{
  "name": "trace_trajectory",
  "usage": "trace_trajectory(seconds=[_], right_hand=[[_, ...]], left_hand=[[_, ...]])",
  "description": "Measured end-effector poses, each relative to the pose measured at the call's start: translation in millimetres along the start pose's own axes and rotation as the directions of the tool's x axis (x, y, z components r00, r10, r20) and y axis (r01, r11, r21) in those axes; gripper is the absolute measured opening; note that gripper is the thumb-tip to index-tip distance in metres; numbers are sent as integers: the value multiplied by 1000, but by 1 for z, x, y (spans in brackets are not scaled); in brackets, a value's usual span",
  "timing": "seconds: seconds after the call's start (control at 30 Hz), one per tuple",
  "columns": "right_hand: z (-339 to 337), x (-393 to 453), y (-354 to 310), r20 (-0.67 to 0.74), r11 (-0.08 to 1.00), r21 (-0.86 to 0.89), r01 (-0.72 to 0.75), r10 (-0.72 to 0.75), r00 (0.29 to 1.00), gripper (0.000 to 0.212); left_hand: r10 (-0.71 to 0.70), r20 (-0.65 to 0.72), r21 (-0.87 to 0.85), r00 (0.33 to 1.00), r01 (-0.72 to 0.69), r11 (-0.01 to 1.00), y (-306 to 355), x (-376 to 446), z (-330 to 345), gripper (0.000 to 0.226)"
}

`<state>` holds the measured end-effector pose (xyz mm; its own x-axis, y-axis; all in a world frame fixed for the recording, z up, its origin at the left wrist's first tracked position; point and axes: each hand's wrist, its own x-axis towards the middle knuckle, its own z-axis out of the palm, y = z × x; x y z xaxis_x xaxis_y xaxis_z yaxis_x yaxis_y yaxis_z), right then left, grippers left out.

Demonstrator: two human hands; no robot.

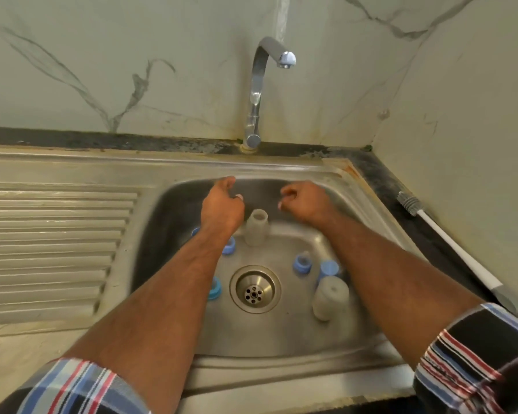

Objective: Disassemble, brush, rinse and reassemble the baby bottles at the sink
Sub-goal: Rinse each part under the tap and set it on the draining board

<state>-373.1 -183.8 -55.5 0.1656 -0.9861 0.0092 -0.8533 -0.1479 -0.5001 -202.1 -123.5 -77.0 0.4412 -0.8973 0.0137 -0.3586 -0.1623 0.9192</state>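
The fingers of the left hand (222,204) were loosely curled and clasped nothing, and those of the right hand (304,203) were curled the same way over nothing; both hands hung above the far part of the sink (371,204), under the tap (259,85), probably readying for a rinse, though no water ran. Between the wrists an open bottle (256,227) stood upright on the sink floor, mouth up, likely for brushing. A second bottle (331,297) stood near right of the drain (254,289), with blue rings (302,264) scattered around. The brush (449,243) lay on the right counter, within reach.
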Motion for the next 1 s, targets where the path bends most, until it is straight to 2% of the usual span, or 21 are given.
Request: trace_trajectory(seconds=[0.03, 0.1, 0.23, 0.37, 0.5, 0.7, 0.77, 0.8, 0.87, 0.9, 0.93, 0.97, 1.0], right_hand=[[-5, 6, -13, -92, 993, 120, 1, 10, 996, 42], [-11, 18, -43, -186, 973, 219, 71, -29, 982, 56], [-11, 31, -89, -206, 970, 131, 205, -176, 963, 70], [-4, 42, -99, -180, 970, 139, 201, -175, 968, 79], [5, 47, -98, -171, 967, 43, 252, -242, 955, 84], [13, 53, -91, 11, 954, -123, 273, -274, 962, 93], [9, 48, -91, -33, 954, -98, 284, -289, 957, 87], [6, 44, -89, -126, 962, -27, 273, -274, 953, 77], [4, 32, -82, -325, 977, 123, 175, -127, 937, 48], [7, 27, -75, -336, 986, 133, 103, -53, 940, 35], [12, 23, -68, -242, 996, 78, 40, -21, 970, 26], [19, 18, -62, -72, 1000, -28, 15, -17, 997, 23], [25, 13, -57, 115, 990, -137, 28, -12, 993, 26]], left_hand=[[1, -13, -35, 1000, -2, 999, 0, 3, -2, 51], [2, -8, -90, 1000, -3, 996, 2, 8, -5, 53], [-9, -6, -144, 1000, 8, 990, -1, 15, -7, 55], [-33, -6, -180, 999, 31, 983, -4, 19, -6, 56], [-22, 4, -203, 1000, 22, 979, -4, 22, -2, 56], [-6, 16, -196, 1000, 9, 981, -5, 22, -3, 59], [-7, 15, -192, 1000, 10, 981, -4, 21, -4, 59], [-16, 10, -195, 1000, 18, 981, -3, 20, -4, 58], [-29, 0, -207, 1000, 29, 978, -4, 21, -5, 56], [-33, 2, -208, 999, 33, 978, -4, 21, -5, 55], [-35, 7, -206, 999, 36, 978, -4, 21, -5, 54], [-34, 17, -200, 999, 37, 979, -5, 22, -3, 52], [-35, 28, -195, 999, 40, 980, -5, 22, -2, 51]])
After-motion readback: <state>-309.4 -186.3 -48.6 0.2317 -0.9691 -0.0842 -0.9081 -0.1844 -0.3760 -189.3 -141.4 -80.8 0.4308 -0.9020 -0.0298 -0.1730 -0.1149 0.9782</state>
